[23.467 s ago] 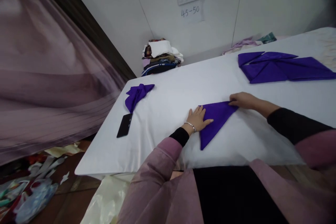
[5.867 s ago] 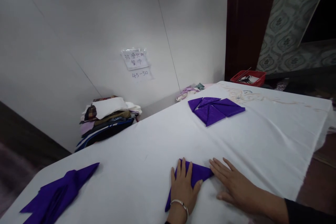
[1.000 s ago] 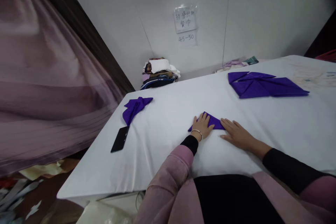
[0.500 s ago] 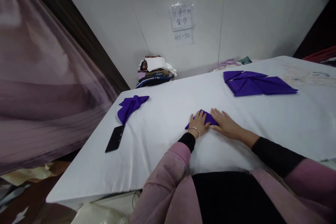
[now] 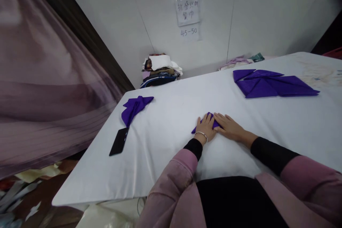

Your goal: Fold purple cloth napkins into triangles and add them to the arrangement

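We've got both hands flat on the small napkin (image 5: 213, 122), near the counter's (image 5: 171, 139) front edge, about mid-width. Left hand (image 5: 205, 128) covers its left part, grip spread, palm down, bracelet at the wrist. Right hand (image 5: 229, 128) presses its right part, fingers spread too, nothing pinched. Only a purple strip shows btwn the hands. Folded napkin (image 5: 135, 107) lies twd the left edge w/ a phone (image 5: 119, 141) just in front of it. Napkin stack (image 5: 269, 83) sits twd the back right. Cloth pile (image 5: 160, 69) lies beyond the back left corner.
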{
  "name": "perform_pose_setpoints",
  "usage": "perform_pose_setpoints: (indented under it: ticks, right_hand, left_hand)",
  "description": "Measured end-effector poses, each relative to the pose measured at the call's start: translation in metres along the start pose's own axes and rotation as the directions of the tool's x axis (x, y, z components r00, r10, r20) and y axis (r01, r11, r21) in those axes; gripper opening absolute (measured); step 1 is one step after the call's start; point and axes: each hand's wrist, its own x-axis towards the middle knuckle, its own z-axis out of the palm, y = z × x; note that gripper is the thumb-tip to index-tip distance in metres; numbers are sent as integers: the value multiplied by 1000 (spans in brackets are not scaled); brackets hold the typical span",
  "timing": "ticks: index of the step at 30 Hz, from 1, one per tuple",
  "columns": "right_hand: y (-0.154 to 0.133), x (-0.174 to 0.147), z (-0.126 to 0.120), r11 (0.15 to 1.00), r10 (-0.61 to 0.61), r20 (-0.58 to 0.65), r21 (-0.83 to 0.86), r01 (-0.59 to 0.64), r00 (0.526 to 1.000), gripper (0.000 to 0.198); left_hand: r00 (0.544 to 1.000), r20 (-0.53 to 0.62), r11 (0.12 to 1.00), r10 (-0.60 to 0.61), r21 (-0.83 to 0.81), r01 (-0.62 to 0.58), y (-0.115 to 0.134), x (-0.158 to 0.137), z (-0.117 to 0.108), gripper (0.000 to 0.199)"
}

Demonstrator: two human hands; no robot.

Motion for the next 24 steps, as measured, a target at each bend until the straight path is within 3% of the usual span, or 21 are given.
perform_pose_setpoints:
  ticks: [10,18,24]
  right_hand:
    - [13,-19,-1,996,-4,-23,-88,2,1000,77]
    - [12,-18,-3,997,8,0,-73,-8,1000,79]
    - [10,-20,-5,997,-3,-17,-73,1,1000,77]
  left_hand:
    - [999,-1,998,45,-45,-45,-15,-11,-6,71]
    - [993,21,990,-114,-86,115,-64,-60,-8,63]
    - [981,-84,972,-178,-169,162,-74,-81,-7,51]
